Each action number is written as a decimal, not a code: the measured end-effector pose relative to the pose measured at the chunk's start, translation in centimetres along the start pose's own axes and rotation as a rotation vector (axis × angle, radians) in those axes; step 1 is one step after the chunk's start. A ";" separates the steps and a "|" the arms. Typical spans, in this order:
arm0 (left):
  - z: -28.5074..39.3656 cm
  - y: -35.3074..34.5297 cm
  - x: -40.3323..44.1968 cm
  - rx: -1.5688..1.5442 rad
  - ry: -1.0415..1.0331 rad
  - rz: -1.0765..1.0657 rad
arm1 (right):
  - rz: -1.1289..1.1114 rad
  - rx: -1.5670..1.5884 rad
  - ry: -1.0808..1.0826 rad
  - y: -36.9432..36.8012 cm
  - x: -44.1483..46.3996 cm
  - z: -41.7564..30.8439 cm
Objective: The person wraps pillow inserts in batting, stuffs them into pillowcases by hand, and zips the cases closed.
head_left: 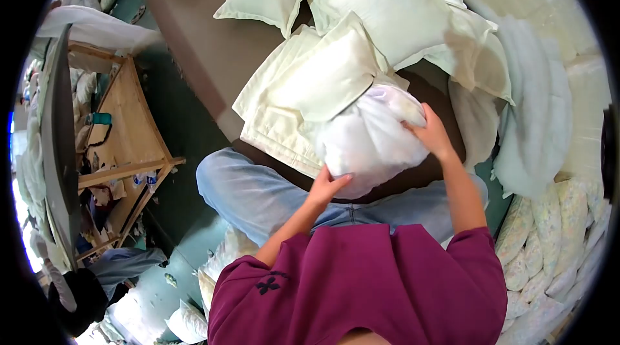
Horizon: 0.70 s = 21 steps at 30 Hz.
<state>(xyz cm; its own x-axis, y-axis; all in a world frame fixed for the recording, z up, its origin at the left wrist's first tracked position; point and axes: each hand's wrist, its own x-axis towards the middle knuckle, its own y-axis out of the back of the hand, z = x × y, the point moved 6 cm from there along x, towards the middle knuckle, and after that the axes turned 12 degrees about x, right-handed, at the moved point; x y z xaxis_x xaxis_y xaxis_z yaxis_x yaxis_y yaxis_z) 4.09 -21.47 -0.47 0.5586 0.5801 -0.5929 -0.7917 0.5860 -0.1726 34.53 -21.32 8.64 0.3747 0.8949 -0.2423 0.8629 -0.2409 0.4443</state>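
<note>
A soft white bundle of stuffing (374,141), faintly tinted in places, lies in front of my lap. My left hand (328,187) grips its lower left side, thumb on top. At its upper right side, my right hand (431,133) holds on with the thumb pressed into the surface. Fingers of both hands are partly hidden behind the bundle. Just beyond it lies a cream cushion cover (323,86), touching the bundle; whether the bundle reaches inside it I cannot tell. Folded cream fabric (278,135) sits underneath at the left.
Several plump cream pillows (394,12) are heaped on the brown padded surface (200,35). White batting (533,106) hangs at the right, above stacked patterned rolls (549,241). To the left stands a wooden table frame (129,125), with another person's leg (126,264) below.
</note>
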 end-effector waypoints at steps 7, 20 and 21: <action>20.5 5.3 -4.3 1.278 -0.476 0.260 | 0.256 0.732 -0.178 -9.3 -16.0 -1.8; 18.3 -11.7 7.7 1.632 -1.269 0.564 | -0.889 0.321 -0.102 -13.9 -12.4 -6.3; 18.5 -11.3 6.9 1.597 -1.216 0.517 | -0.931 0.359 -0.125 -10.1 -12.0 -8.6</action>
<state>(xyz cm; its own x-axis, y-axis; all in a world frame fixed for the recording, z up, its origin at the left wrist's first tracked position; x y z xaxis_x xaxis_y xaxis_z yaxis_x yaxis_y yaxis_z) 21.47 -13.62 11.91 0.7768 0.4189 0.4702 -0.4054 -0.2388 0.8824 18.37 -26.35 14.49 -0.4857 0.7441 -0.4587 0.8741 0.4168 -0.2493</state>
